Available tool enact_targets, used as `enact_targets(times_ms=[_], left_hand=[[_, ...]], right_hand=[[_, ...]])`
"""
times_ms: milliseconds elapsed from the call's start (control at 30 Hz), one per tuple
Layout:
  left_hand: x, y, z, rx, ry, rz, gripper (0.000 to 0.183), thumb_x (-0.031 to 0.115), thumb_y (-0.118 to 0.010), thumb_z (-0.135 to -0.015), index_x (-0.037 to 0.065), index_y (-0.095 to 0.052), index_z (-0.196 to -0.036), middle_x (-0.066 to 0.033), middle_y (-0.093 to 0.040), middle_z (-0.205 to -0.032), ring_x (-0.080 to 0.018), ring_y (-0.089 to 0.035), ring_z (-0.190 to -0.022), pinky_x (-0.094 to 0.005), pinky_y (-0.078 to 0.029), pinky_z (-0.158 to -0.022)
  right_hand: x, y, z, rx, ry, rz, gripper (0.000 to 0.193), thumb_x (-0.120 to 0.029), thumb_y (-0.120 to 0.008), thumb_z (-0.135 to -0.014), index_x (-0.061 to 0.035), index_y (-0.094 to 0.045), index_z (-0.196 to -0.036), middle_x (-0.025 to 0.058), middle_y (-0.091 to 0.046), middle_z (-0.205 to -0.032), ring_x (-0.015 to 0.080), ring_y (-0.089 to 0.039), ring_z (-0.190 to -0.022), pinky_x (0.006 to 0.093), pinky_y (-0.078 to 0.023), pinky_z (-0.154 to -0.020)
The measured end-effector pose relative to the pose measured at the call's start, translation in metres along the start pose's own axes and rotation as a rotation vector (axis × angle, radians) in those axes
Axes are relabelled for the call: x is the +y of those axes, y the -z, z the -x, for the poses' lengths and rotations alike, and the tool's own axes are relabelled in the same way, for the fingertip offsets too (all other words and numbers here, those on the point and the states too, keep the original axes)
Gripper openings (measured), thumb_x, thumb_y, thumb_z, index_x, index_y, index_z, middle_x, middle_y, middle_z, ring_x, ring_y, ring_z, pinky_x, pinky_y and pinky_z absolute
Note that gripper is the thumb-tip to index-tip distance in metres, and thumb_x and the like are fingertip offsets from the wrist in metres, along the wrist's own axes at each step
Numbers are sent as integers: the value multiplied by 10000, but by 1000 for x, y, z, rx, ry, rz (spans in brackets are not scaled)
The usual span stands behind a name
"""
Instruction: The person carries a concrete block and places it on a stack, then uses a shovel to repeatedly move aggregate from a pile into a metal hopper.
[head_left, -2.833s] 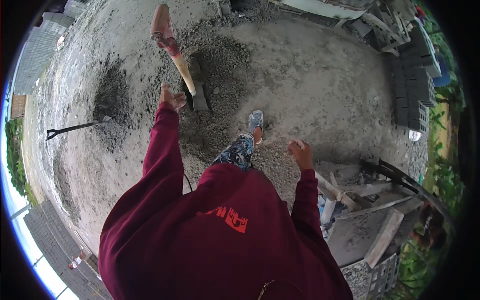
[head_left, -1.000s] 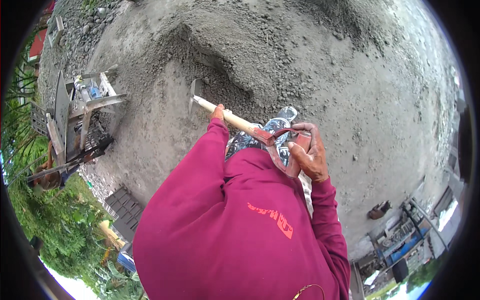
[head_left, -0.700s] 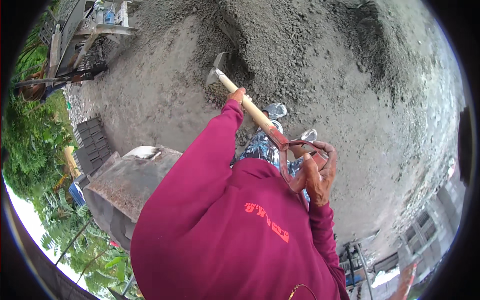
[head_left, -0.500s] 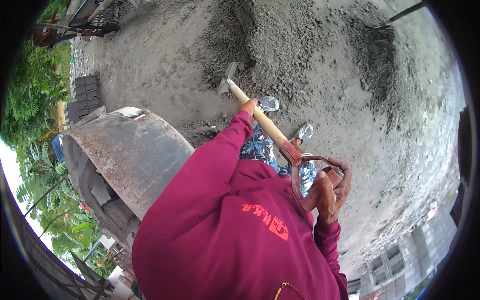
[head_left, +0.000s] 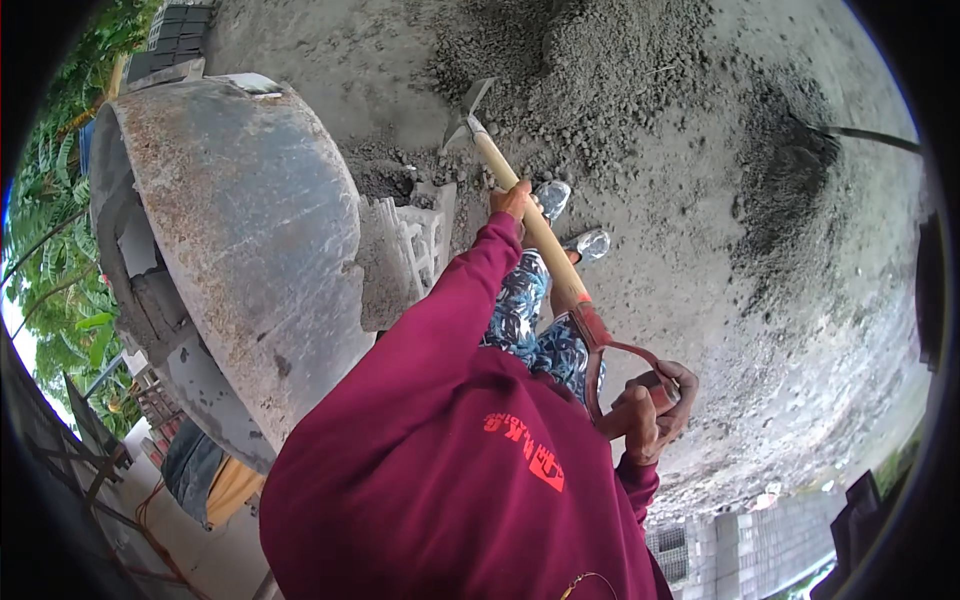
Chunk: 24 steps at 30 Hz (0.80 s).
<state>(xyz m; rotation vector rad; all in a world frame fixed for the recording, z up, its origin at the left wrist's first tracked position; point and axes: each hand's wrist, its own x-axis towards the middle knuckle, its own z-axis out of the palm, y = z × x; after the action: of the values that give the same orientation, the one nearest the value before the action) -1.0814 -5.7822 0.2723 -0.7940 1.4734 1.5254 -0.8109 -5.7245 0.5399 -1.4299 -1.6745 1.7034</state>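
Both my hands are closed on a shovel [head_left: 548, 240] with a pale wooden shaft and a reddish D-shaped grip. My left hand [head_left: 512, 202] wraps round the shaft low down, not far above the metal blade. Around the crossbar of the grip, close to my right side, my right hand [head_left: 655, 410] is curled. The grey blade [head_left: 470, 115] is at the edge of a mound of grey gravel mix [head_left: 610, 80], seen nearly edge-on. I cannot tell whether anything lies on it.
A large, rusty concrete mixer drum [head_left: 240, 230] stands close at my left. Beside it sits a pale block [head_left: 425, 235] with openings. At right, a dark pile [head_left: 790, 160] has a long dark handle [head_left: 875, 137] by it. Stacked grey blocks [head_left: 180, 35] stand at far left.
My view has shifted, so the mixer drum shows larger and the pale block beside it has come into sight. Both hands keep the same hold on the shovel.
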Motion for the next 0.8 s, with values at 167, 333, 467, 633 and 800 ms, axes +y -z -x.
enact_targets(times_ms=[167,333,467,633,800], left_hand=[[-4,30,-12,33,-20,200,215,146,-628,-736,7,-487,-820,-95,-528,-652,-198,-526,-513,-322,-478,-473],[3,66,-74,144,-67,179,159,102,-589,-757,32,-460,-698,-62,-484,-578,-173,-486,-443,-324,-447,-422],[-41,56,-51,143,54,198,173,135,-593,-759,34,-461,-711,-47,-482,-573,-163,-474,-428,-317,-434,-408],[-95,7,39,118,85,219,224,204,-599,-742,12,-489,-707,-77,-529,-596,-185,-536,-458,-327,-445,-423],[-155,22,27,31,150,219,267,199,-630,-744,-10,-486,-823,-107,-544,-635,-212,-549,-464,-333,-460,-433]], right_hand=[[-19,-22,-36,-163,-30,-23,409,-111,-587,-787,-9,-400,-1136,75,-528,-665,135,-521,-510,253,-441,-508],[13,-62,-68,-263,29,226,351,-98,-565,-815,-17,-432,-1130,65,-544,-723,130,-544,-575,256,-450,-550],[-18,-53,-53,-132,-212,113,337,-91,-550,-829,-11,-421,-1130,76,-534,-717,124,-520,-498,253,-447,-476],[-55,19,-15,11,-147,316,363,-136,-545,-779,22,-429,-1085,85,-521,-668,127,-507,-454,243,-426,-444],[-51,39,9,5,-67,282,369,-140,-548,-754,22,-438,-1067,79,-515,-650,125,-492,-454,260,-424,-448]])
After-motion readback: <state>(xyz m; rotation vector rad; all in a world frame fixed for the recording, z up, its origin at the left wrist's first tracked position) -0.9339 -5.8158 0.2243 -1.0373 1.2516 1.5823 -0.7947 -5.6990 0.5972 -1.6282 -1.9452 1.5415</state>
